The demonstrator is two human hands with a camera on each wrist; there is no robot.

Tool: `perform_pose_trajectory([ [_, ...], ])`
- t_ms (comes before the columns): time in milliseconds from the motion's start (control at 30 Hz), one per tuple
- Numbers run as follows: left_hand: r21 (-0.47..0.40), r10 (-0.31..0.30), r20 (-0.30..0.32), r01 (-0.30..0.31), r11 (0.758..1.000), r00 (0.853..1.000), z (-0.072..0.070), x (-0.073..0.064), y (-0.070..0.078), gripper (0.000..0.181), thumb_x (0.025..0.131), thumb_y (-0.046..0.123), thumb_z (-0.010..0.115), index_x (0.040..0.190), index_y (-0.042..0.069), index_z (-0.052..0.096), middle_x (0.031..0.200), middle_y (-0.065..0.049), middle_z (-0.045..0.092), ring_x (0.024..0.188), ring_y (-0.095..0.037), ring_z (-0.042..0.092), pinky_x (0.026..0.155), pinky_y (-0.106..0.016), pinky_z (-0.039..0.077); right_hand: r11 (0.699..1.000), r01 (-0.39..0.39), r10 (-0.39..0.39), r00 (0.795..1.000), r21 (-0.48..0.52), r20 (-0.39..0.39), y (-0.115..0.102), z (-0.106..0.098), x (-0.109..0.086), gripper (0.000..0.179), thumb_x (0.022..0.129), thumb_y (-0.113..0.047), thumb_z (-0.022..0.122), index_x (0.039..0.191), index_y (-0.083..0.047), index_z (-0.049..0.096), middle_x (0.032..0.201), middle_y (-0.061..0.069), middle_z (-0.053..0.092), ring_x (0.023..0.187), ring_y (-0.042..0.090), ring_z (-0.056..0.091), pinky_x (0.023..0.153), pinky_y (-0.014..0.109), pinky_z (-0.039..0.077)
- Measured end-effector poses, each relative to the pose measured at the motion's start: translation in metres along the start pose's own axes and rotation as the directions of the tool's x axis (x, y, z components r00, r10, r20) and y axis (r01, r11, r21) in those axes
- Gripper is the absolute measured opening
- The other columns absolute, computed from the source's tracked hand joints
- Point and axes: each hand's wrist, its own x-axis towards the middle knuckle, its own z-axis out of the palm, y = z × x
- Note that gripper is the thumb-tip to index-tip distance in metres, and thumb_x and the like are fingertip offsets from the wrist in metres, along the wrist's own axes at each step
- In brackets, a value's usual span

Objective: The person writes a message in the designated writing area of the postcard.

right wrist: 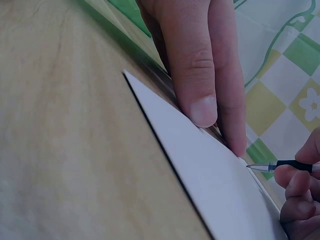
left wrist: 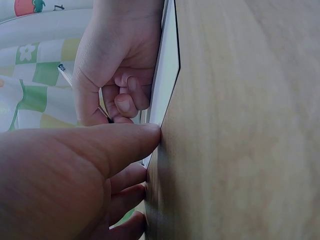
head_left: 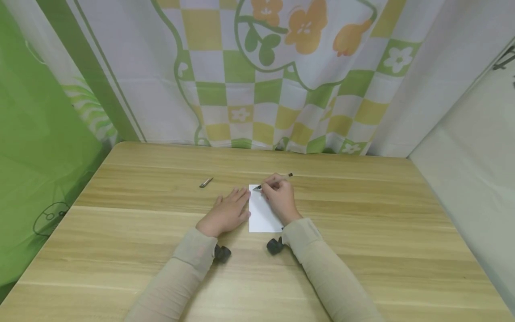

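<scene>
A small white sheet of paper lies on the wooden table in front of the person. The left hand rests at its left edge, with thumb and fingertips touching the border and the fingers fairly straight. In the right hand a pen with a dark grip is pinched between thumb and fingers. Its metal tip points at the paper's upper left part; whether it touches is hard to tell. Left of the paper lies a pen cap, away from both hands.
The wooden table spreads out on all sides of the paper. A checked, flowered curtain hangs along its far edge, with green cloth at the left. Black wrist devices sit under both cuffs.
</scene>
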Motion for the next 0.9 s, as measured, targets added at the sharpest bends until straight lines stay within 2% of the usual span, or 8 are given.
perform_pose_trajectory([
  [300,0.002,-0.004,-0.003,0.004,1.0,1.0,0.0005,0.0006,-0.001,0.063,0.107,0.031,0.049,0.16,0.004,0.027,0.168,-0.013,0.016,0.155,-0.035,0.012,0.119,-0.067,0.009,1.0,0.002,-0.003,1.0,-0.012,-0.009,-0.0005,0.0001,-0.0001,0.007,0.092,-0.006,0.064,0.089,-0.002,0.07,0.084,0.008,0.068,0.062,0.013,0.059,0.052,0.018,0.046],
  [900,0.011,-0.002,-0.004,0.002,1.0,1.0,-0.0001,0.0001,-0.0004,0.064,0.107,0.033,0.049,0.16,0.005,0.028,0.168,-0.011,0.018,0.155,-0.034,0.013,0.119,-0.067,0.011,0.999,-0.001,0.001,1.0,-0.042,-0.005,0.0009,-0.0001,0.0006,0.009,0.093,-0.007,0.064,0.088,-0.003,0.07,0.09,0.007,0.067,0.065,0.014,0.06,0.054,0.019,0.048],
])
